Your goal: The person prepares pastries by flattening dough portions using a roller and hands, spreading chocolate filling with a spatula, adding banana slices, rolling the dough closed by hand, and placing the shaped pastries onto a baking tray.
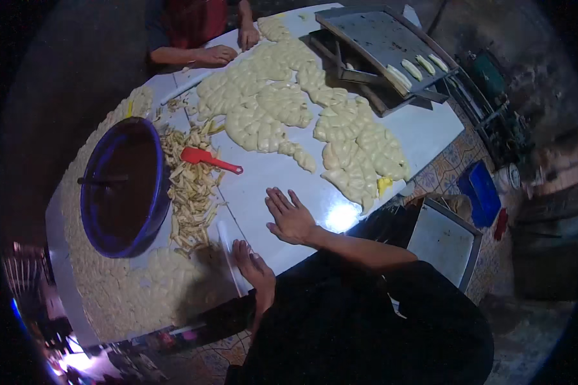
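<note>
My right hand point(291, 218) lies palm down on the white tabletop point(253, 183), its fingers stretched out and holding nothing. To its left and nearer me, my left hand point(255, 266) is also open, fingers extended, beside or on a long thin white rod point(228, 247); whether it touches the rod I cannot tell. Beyond my hands spread many soft pale dough pieces point(257, 125), with another group point(353, 144) to the right. Left of my hands is a heap of cut yellowish strips point(192, 205), with a red spatula point(202, 156) lying on it.
A purple basin point(162, 205) of brown filling point(125, 192) stands at left. Flattened pale pieces point(128, 289) cover the table's left side. Metal trays point(366, 29) holding several long pastries point(412, 69) sit far right. Across the table, a co-worker's hands point(218, 56) work near the dough.
</note>
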A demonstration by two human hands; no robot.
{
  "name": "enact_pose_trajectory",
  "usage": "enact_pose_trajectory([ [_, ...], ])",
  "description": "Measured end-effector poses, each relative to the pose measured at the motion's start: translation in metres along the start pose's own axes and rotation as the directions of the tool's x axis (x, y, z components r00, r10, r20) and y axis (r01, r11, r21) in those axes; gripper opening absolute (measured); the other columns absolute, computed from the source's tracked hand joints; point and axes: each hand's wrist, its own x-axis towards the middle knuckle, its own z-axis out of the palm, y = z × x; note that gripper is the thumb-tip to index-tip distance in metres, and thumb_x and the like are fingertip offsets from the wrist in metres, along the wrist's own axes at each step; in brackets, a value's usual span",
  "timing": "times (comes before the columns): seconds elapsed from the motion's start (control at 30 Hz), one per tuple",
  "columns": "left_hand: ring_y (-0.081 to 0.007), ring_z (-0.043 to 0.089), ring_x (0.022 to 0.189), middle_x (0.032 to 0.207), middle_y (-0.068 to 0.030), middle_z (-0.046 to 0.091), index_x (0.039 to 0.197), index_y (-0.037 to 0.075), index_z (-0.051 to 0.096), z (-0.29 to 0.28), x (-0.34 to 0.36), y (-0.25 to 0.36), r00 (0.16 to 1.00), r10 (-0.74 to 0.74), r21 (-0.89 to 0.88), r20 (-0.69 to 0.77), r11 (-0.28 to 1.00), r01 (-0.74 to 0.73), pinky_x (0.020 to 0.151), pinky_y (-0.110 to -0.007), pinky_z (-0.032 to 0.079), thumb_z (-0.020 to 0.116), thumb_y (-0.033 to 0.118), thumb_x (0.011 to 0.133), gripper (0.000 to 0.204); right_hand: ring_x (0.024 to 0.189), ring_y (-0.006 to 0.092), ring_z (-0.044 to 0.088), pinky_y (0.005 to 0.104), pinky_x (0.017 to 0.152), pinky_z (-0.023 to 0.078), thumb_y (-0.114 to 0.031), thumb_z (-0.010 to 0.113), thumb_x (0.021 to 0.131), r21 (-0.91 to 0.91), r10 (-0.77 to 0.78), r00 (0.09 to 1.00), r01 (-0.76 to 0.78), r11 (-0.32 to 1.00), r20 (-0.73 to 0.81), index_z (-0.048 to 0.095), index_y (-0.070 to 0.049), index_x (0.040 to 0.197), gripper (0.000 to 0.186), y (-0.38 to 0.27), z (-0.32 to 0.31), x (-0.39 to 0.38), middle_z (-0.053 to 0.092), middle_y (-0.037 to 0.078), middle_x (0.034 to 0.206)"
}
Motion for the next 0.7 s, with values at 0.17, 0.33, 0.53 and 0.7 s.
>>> enact_pose_trajectory([
  [0.17, -0.0447, 0.045, 0.134, 0.143, -0.0296, 0.043, 0.136, -0.011, 0.046, -0.012, -0.006, 0.013, 0.976, -0.115, -0.08, -0.186, 0.992, 0.102, 0.113, -0.053, 0.036, 0.038, 0.026, 0.108, 0.046, 0.155, 0.0294, 0.022, 0.0526, 0.126, 0.015, -0.046, 0.047, 0.1, 0.18, -0.51, 0.815, 0.478, 0.86, 0.274, 0.032, 0.0, 0.155, 0.073, -0.016, -0.002, -0.03, 0.024, 0.018, 0.166],
  [0.33, -0.0482, 0.045, 0.132, 0.14, -0.0311, 0.045, 0.133, -0.011, 0.049, -0.001, 0.0, 0.025, 0.99, 0.004, -0.041, -0.138, 0.999, -0.009, 0.111, -0.057, 0.035, 0.04, 0.025, 0.105, 0.047, 0.155, 0.0364, 0.016, 0.0525, 0.125, 0.014, -0.049, 0.052, 0.097, -0.025, 0.139, 0.989, -0.138, 0.99, 0.045, 0.034, 0.003, 0.153, 0.079, 0.015, -0.014, 0.042, 0.024, 0.023, 0.164],
  [0.53, -0.0466, 0.045, 0.131, 0.141, -0.0297, 0.045, 0.131, -0.009, 0.052, -0.004, -0.004, 0.016, 0.983, -0.008, -0.021, -0.181, 1.0, 0.004, 0.11, -0.056, 0.035, 0.042, 0.033, 0.105, 0.05, 0.148, 0.0387, 0.031, 0.0523, 0.121, 0.027, -0.037, 0.058, 0.094, 0.214, -0.507, 0.858, 0.482, 0.85, 0.082, 0.049, 0.001, 0.142, 0.062, -0.055, 0.025, -0.018, 0.04, 0.024, 0.154],
  [0.7, -0.0449, 0.052, 0.124, 0.129, -0.027, 0.054, 0.124, -0.009, 0.056, -0.004, 0.0, 0.013, 0.992, -0.024, -0.02, -0.125, 1.0, 0.022, 0.106, -0.056, 0.04, 0.052, 0.023, 0.101, 0.04, 0.112, 0.0321, 0.064, 0.0428, 0.098, 0.05, -0.019, 0.07, 0.09, 0.742, -0.328, 0.932, 0.109, 0.662, 0.155, 0.071, -0.003, 0.109, 0.025, 0.022, -0.03, -0.007, 0.071, 0.017, 0.113],
])
